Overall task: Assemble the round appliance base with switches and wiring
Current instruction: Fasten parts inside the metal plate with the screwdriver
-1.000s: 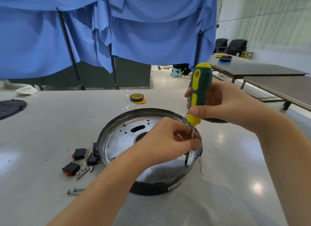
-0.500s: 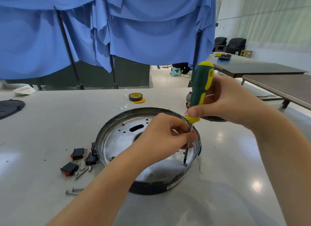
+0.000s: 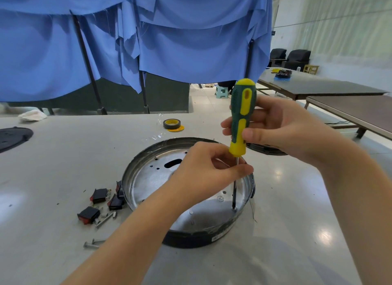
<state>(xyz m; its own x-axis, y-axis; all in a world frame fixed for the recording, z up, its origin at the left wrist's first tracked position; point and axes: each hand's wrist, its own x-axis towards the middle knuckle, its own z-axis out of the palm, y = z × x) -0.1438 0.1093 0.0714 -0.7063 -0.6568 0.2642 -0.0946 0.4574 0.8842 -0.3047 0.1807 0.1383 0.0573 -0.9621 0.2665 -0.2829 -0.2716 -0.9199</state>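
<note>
The round base (image 3: 148, 174) sat open side up on the desk (image 3: 63, 168), near its middle, its metal floor dotted with holes and one slot. The right hand (image 3: 282, 132) grasped the green and yellow handle of a screwdriver (image 3: 240, 119), fingers curled round it, the tool standing nearly upright. Its tip rested on a screw (image 3: 234, 208) in the floor of the base, close to the right wall. The left hand (image 3: 203, 172) reached across the base and pinched the bare shaft between thumb and fingertips, just under the handle.

Three black switches (image 3: 99, 196) with red faces lay on the desk just left of the base, one of them touching or nearly touching its wall. Long bolts (image 3: 105, 219) lay beside the nearest switch, and two more lay apart, closer to the front edge. A roll of tape (image 3: 171, 123) stood beyond the base, with a yellow ring next to it. A dark disc (image 3: 12, 136) lay at the far left, and part of another dark round piece (image 3: 265, 149) showed behind the right hand. A white cloth (image 3: 32, 115) lay at the far left edge. Blue drapes (image 3: 169, 40) hung behind the desk, and brown tables (image 3: 318, 87) stood to the right.
</note>
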